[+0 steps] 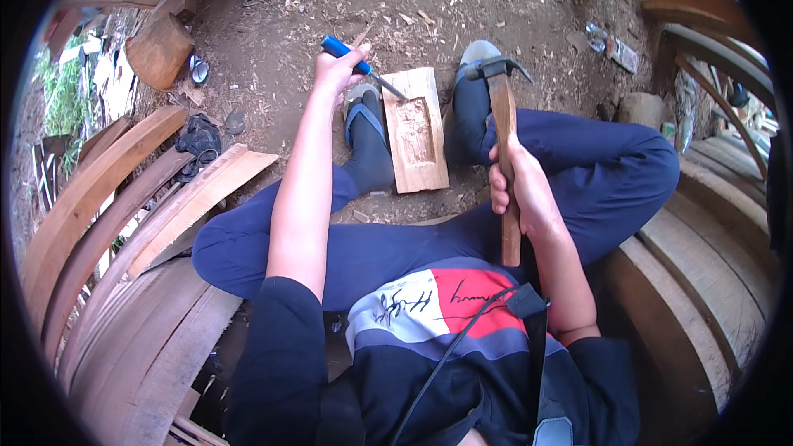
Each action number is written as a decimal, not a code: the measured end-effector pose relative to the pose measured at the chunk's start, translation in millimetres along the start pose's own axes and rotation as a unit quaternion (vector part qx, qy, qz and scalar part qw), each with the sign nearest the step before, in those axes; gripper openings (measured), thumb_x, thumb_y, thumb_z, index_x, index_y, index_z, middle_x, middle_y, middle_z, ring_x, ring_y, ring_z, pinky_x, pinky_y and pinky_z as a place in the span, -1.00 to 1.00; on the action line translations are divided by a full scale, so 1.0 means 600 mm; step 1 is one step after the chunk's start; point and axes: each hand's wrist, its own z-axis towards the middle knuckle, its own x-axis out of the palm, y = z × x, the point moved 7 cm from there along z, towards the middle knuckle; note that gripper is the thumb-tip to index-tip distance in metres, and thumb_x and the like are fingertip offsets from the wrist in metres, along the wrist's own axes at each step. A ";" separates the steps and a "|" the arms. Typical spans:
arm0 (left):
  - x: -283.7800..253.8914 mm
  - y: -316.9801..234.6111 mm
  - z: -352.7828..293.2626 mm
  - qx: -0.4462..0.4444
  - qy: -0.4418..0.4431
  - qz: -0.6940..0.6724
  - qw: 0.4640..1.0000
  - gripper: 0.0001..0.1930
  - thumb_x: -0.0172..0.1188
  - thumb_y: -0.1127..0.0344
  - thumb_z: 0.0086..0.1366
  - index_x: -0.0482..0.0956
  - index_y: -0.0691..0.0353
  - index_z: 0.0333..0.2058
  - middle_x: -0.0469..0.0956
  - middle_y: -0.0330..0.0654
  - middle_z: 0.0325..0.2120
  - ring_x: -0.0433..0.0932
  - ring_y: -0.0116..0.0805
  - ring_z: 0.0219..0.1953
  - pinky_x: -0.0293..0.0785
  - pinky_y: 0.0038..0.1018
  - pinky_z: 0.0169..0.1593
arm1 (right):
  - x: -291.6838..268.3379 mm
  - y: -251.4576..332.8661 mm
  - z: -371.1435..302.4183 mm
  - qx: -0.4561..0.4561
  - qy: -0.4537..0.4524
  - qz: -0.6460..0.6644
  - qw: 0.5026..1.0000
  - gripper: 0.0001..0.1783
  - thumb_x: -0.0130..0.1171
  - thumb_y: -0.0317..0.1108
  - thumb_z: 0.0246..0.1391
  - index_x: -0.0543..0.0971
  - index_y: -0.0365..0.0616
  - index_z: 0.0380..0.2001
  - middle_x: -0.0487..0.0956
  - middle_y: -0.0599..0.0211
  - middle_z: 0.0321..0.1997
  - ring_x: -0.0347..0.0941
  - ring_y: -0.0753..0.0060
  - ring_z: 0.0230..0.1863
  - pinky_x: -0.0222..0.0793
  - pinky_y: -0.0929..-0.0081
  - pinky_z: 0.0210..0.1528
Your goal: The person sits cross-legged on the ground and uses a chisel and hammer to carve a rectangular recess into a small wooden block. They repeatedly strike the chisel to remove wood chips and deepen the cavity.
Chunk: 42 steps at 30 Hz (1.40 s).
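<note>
My left hand (pixel 337 72) is closed round the blue handle of a chisel (pixel 337 46). The chisel's metal blade slants down to the right, its tip at the upper end of a hollow cut in a pale wooden block (pixel 399 87). The block lies between my feet, its rectangular hollow rough with chips. My right hand (pixel 522 184) grips the wooden handle of a hammer (pixel 503 107). The hammer's dark metal head is raised at the far end, in front of my right foot in the view, apart from the chisel.
Curved planks (pixel 124 190) are stacked at left, with more boards (pixel 686 272) at right. A log stump (pixel 159 51) stands far left near a crumpled black bag (pixel 198 142). Wood shavings litter the dirt ground (pixel 306 0). Plastic litter (pixel 615 51) lies far right.
</note>
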 end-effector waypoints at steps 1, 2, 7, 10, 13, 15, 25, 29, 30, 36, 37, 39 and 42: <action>0.001 -0.007 -0.010 0.020 0.010 0.000 1.000 -0.73 0.39 0.21 0.17 0.53 0.21 -0.29 0.61 -0.17 -0.35 0.64 -0.39 -0.30 0.64 -0.43 -0.26 | 0.002 -0.001 0.005 -0.002 -0.005 0.004 1.000 -0.53 -0.25 0.14 0.37 0.32 -0.07 -0.22 0.23 0.53 -0.64 0.11 0.68 -0.73 0.14 0.62 -0.67; 0.011 -0.018 -0.028 0.029 0.014 -0.007 0.999 -0.73 0.41 0.23 0.15 0.52 0.18 -0.29 0.61 -0.19 -0.35 0.64 -0.41 -0.31 0.63 -0.48 -0.29 | 0.003 -0.001 0.009 -0.008 -0.005 -0.003 1.000 -0.53 -0.26 0.15 0.37 0.32 -0.07 -0.22 0.23 0.52 -0.64 0.11 0.68 -0.73 0.14 0.62 -0.67; 0.049 -0.040 -0.052 0.116 0.011 0.022 0.993 -0.70 0.47 0.25 0.09 0.51 0.20 -0.34 0.59 -0.21 -0.39 0.63 -0.43 -0.37 0.62 -0.51 -0.35 | 0.016 0.007 0.006 -0.027 0.020 -0.035 0.999 -0.54 -0.27 0.11 0.38 0.32 -0.09 -0.22 0.24 0.51 -0.64 0.12 0.68 -0.73 0.16 0.62 -0.68; 0.056 -0.030 -0.047 0.159 -0.011 0.041 0.986 -0.68 0.49 0.22 0.07 0.52 0.21 -0.36 0.58 -0.25 -0.44 0.59 -0.50 -0.40 0.57 -0.55 -0.38 | 0.022 0.006 0.004 -0.027 0.021 -0.063 0.997 -0.53 -0.27 0.13 0.38 0.33 -0.08 -0.20 0.23 0.52 -0.64 0.12 0.67 -0.74 0.14 0.61 -0.67; 0.068 -0.033 -0.056 0.187 -0.020 0.073 0.980 -0.66 0.50 0.18 0.06 0.52 0.21 -0.36 0.58 -0.28 -0.46 0.57 -0.51 -0.42 0.53 -0.54 -0.35 | 0.015 0.002 0.004 -0.028 0.008 -0.060 0.998 -0.53 -0.27 0.13 0.38 0.33 -0.08 -0.20 0.23 0.52 -0.64 0.12 0.67 -0.73 0.14 0.61 -0.67; 0.074 -0.039 -0.066 0.207 -0.024 0.086 0.974 -0.64 0.51 0.16 0.05 0.53 0.22 -0.36 0.58 -0.29 -0.47 0.57 -0.51 -0.42 0.51 -0.52 -0.32 | 0.012 0.003 0.004 -0.031 -0.001 -0.047 0.998 -0.53 -0.27 0.11 0.38 0.33 -0.09 -0.22 0.24 0.51 -0.65 0.13 0.67 -0.74 0.15 0.61 -0.68; 0.080 -0.049 -0.084 0.202 -0.018 0.064 0.977 -0.66 0.50 0.14 0.05 0.55 0.22 -0.41 0.62 -0.28 -0.48 0.58 -0.51 -0.41 0.51 -0.51 -0.28 | 0.012 0.007 0.003 -0.034 -0.005 -0.038 0.999 -0.53 -0.27 0.08 0.39 0.33 -0.13 -0.25 0.26 0.50 -0.66 0.15 0.67 -0.76 0.17 0.61 -0.71; 0.072 -0.045 -0.081 0.206 -0.033 0.052 0.977 -0.67 0.50 0.15 0.05 0.55 0.21 -0.41 0.62 -0.28 -0.48 0.58 -0.51 -0.41 0.51 -0.51 -0.28 | 0.015 0.007 0.003 -0.038 -0.001 -0.047 0.998 -0.53 -0.28 0.08 0.40 0.33 -0.14 -0.26 0.26 0.50 -0.66 0.15 0.67 -0.76 0.17 0.62 -0.71; 0.073 -0.047 -0.083 0.207 -0.040 0.064 0.975 -0.67 0.50 0.16 0.05 0.55 0.21 -0.42 0.62 -0.28 -0.48 0.58 -0.52 -0.42 0.51 -0.51 -0.28 | 0.014 0.007 0.003 -0.036 -0.002 -0.051 0.998 -0.53 -0.28 0.10 0.39 0.34 -0.12 -0.24 0.25 0.51 -0.66 0.14 0.68 -0.75 0.16 0.62 -0.70; 0.080 -0.049 -0.091 0.207 -0.042 0.086 0.974 -0.67 0.50 0.15 0.05 0.55 0.21 -0.42 0.61 -0.30 -0.48 0.57 -0.52 -0.43 0.51 -0.52 -0.29 | 0.013 0.007 0.002 -0.038 -0.004 -0.059 0.997 -0.52 -0.28 0.13 0.38 0.34 -0.10 -0.22 0.25 0.52 -0.65 0.14 0.69 -0.75 0.15 0.63 -0.68; 0.080 -0.049 -0.090 0.208 -0.037 0.085 0.974 -0.66 0.51 0.14 0.04 0.55 0.21 -0.42 0.61 -0.30 -0.48 0.57 -0.53 -0.43 0.51 -0.52 -0.29 | 0.013 0.008 0.003 -0.041 -0.004 -0.057 0.998 -0.52 -0.28 0.10 0.39 0.34 -0.12 -0.24 0.26 0.51 -0.66 0.15 0.68 -0.75 0.16 0.63 -0.70; 0.082 -0.051 -0.092 0.208 -0.025 0.082 0.974 -0.65 0.51 0.12 0.03 0.55 0.21 -0.42 0.61 -0.31 -0.49 0.57 -0.53 -0.43 0.50 -0.52 -0.29 | 0.012 0.008 0.004 -0.043 -0.006 -0.055 0.998 -0.53 -0.28 0.08 0.39 0.33 -0.14 -0.26 0.27 0.49 -0.66 0.16 0.68 -0.76 0.17 0.62 -0.71; 0.083 -0.054 -0.095 0.207 -0.028 0.101 0.973 -0.66 0.51 0.13 0.04 0.55 0.20 -0.43 0.61 -0.31 -0.49 0.56 -0.55 -0.43 0.49 -0.53 -0.30 | 0.012 0.008 0.004 -0.041 -0.008 -0.056 0.998 -0.53 -0.28 0.08 0.39 0.34 -0.14 -0.26 0.27 0.49 -0.66 0.16 0.68 -0.76 0.16 0.63 -0.72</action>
